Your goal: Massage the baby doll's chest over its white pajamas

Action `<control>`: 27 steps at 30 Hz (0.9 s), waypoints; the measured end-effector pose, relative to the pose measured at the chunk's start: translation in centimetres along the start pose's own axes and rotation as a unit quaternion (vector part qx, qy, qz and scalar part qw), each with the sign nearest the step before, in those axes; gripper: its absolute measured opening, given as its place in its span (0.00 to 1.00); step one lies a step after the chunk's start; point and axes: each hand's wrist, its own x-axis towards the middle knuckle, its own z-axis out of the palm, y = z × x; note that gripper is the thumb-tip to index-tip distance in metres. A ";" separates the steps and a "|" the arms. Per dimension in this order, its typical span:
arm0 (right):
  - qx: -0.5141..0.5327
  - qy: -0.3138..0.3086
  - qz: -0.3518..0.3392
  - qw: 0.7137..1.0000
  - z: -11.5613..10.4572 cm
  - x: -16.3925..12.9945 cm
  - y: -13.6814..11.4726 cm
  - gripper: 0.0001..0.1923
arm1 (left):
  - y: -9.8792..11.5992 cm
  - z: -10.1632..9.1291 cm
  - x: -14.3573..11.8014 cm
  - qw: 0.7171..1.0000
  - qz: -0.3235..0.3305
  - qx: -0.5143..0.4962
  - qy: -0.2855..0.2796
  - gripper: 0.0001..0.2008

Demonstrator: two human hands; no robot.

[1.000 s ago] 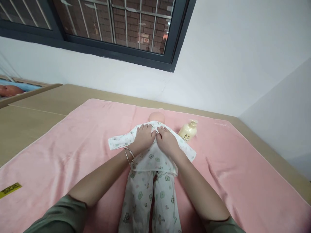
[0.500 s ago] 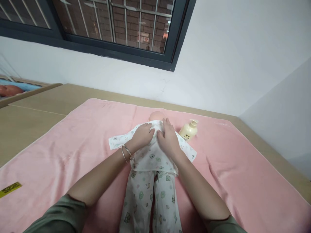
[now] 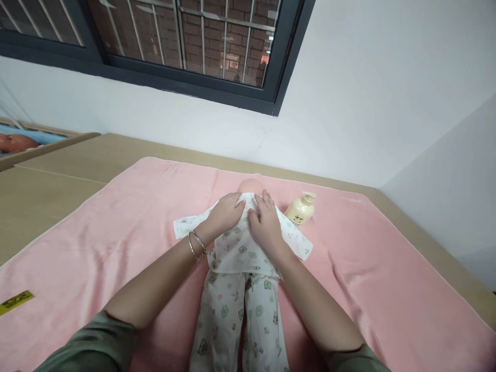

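Observation:
A doll lies on its back or front, I cannot tell which, in a white baby shirt (image 3: 242,248) with small green animal prints and matching trousers (image 3: 222,315). Only the bald top of the doll's head (image 3: 250,185) shows past the collar. On the shirt's upper left part rests my left hand (image 3: 225,213), its thumb apart from the fingers. My right hand (image 3: 266,219) lies on the upper right part beside it, fingers loosely spread near the collar. A cream pump bottle (image 3: 300,209) leans near the shirt's right sleeve.
A pink blanket (image 3: 127,222) with soft creases covers much of the wooden surface (image 3: 62,175). A yellow label (image 3: 16,302) is at the left. Behind are a white wall and a barred window (image 3: 186,46). Another doll (image 3: 17,143) lies in a tray at far left.
My left hand has shifted slightly up and left on the shirt. The right hand's fingers have bent and drawn a little apart near the collar. The doll and bottle stay put.

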 end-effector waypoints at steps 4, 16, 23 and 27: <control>-0.046 -0.081 -0.031 0.995 0.3 0.0 0.0 0.26 | 0.3 -0.1 -0.1 1.000 -0.013 0.002 0.002 0.22; -0.074 -0.075 -0.048 0.993 0.4 -0.3 -0.1 0.27 | 0.9 0.0 -0.5 1.000 -0.014 -0.013 -0.014 0.20; -0.022 -0.020 -0.029 0.999 -3.2 0.4 -0.3 0.27 | 1.1 0.4 -0.7 0.999 -0.010 -0.045 0.003 0.23; 0.021 0.074 -0.016 0.997 -7.8 0.1 -0.1 0.28 | 2.0 0.9 -1.3 0.995 -0.003 -0.096 0.014 0.23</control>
